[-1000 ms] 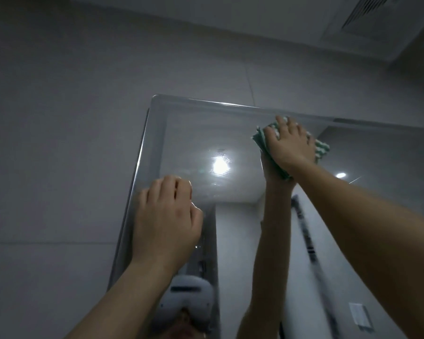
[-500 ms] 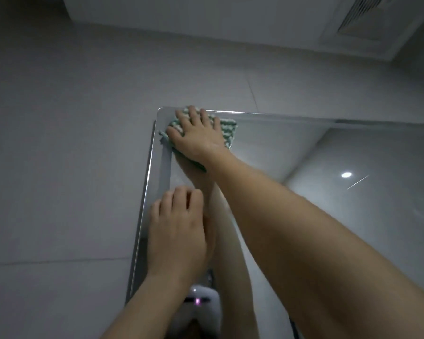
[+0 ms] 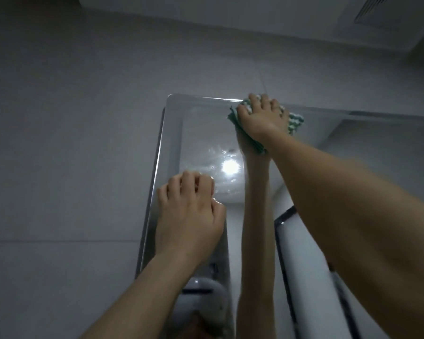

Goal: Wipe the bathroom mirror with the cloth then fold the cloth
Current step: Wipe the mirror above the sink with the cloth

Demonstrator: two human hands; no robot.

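Grey bathroom wall tiles (image 3: 71, 143) fill the left and far side of what you see, with the mirror (image 3: 201, 133) mounted against them and running off to the right. Nearest you, low in the glass, a white rounded device (image 3: 203, 299) shows in reflection, blurred; you cannot tell more about it. Just right of it, a white panel with a dark edge (image 3: 301, 265) also appears in the reflection.

Your left hand (image 3: 189, 216) rests against the mirror near its left edge, knuckles toward you, fingers curled under at the tips and holding nothing. Beyond it, a bright ceiling light reflection (image 3: 229, 166) glares on the glass, with faint smears around it.

Farther up, your right hand (image 3: 262, 118) presses the green-and-white cloth (image 3: 295, 121) flat against the mirror at its top edge, right of the upper left corner. Its fingers lie spread over the cloth rather than gripping it, and the cloth shows past the hand on both sides. The reflected arm meets the hand from below.

Farthest off, at the upper right, a ceiling vent (image 3: 377, 8) is set into the white ceiling.
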